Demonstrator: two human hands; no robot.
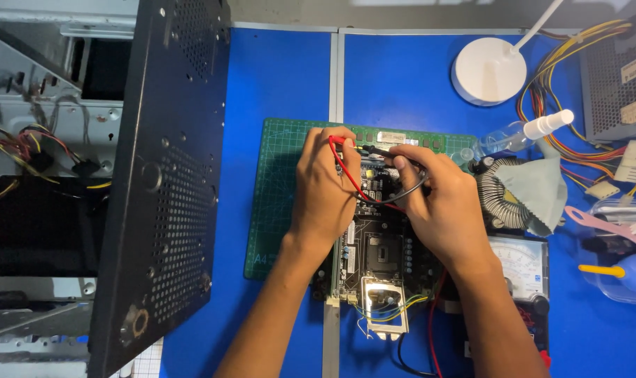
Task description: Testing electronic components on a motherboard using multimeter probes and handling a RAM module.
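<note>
A motherboard [381, 245] is laid on a green cutting mat [276, 203], which sits on a blue table [276, 84]. Two meter probes are held over the board's upper edge. The red probe [340, 141] is pinched in the left hand [325, 189], fingers closed narrowly around its shaft; its red lead [347, 175] is looped down across the hand. The black probe [379, 150] is gripped in the same way by the right hand [437, 203], and its black lead [402, 196] is curved beneath the fingers. Both tips are brought close together near the board's top; whether they touch metal cannot be told.

The probes are judged light, stiff and thin, best taken like pens on the insulated shaft, well back from the tip. The leads are soft and springy and are likely to tug a loosely held probe aside. The board is judged rigid but fragile, with fine pins and an open socket frame [384, 308] at its near end; it is best held by its edges only.

An analogue meter [524, 269] is placed just right of the board, a cooler [503, 199] beyond it, and a black case panel [167, 175] stands at the left.
</note>
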